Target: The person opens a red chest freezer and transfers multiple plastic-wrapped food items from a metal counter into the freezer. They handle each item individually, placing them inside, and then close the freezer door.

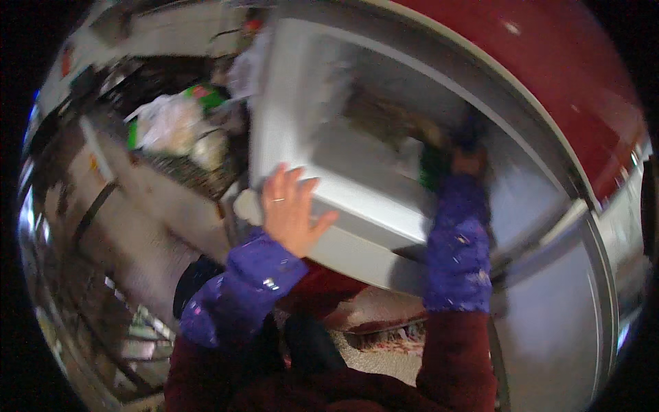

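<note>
My left hand [291, 211], with a ring on one finger, lies with spread fingers on the pale rim [370, 213] of what looks like an open chest freezer. Over on the right, my right hand [468, 160] reaches down inside it, dim and blurred. It is beside a dark green item [431, 166], and whether it grips that item cannot be made out. Brownish contents [378, 116] lie deeper in the compartment, too blurred to name. Purple sleeve covers wrap both forearms.
A dark red curved panel [540, 62] with a pale edge rises at the upper right. White and green plastic bags [172, 123] sit on a cluttered surface at the left. A grey panel [551, 314] stands at the lower right. Patterned cloth [391, 337] shows below the rim.
</note>
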Available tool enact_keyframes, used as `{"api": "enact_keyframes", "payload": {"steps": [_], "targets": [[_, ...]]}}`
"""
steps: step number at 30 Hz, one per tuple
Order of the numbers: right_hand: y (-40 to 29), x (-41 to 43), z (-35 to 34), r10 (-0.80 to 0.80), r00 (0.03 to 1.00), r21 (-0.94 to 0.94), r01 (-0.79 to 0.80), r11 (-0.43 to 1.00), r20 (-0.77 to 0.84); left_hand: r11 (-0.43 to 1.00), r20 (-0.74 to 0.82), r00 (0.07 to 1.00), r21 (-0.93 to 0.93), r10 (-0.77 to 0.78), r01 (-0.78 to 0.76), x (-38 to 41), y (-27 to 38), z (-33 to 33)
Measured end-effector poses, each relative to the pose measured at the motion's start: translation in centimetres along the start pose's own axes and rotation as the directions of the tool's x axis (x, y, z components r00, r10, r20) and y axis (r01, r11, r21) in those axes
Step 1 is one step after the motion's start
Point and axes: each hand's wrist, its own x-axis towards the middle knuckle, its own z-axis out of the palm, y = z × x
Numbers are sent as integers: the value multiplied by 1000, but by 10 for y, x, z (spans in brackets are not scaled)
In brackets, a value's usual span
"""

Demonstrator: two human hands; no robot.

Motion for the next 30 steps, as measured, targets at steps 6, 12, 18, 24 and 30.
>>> {"api": "enact_keyframes", "payload": {"steps": [6, 12, 18, 24, 30], "targets": [[-25, -14, -44, -150, 981, 678, 27, 734, 124, 980, -28, 999, -197, -40, 34, 3, 10, -6], [-81, -91, -78, -421, 899, 560, 289, 776, 120, 758, -239, 872, -620, -427, 201, 18, -75, 5], [-81, -90, -70, -419, 898, 496, 304, 813, 136, 734, -168, 794, 309, -584, 605, 9, -180, 0], [-81, -94, -74, -418, 890, 517, 275, 810, 180, 775, 29, 816, 335, -577, 536, 13, -197, 0], [-92, -102, -86, -359, 907, 480, 220, 850, 220, 842, -31, 862, 200, -505, 501, -2, -221, 1]]}}
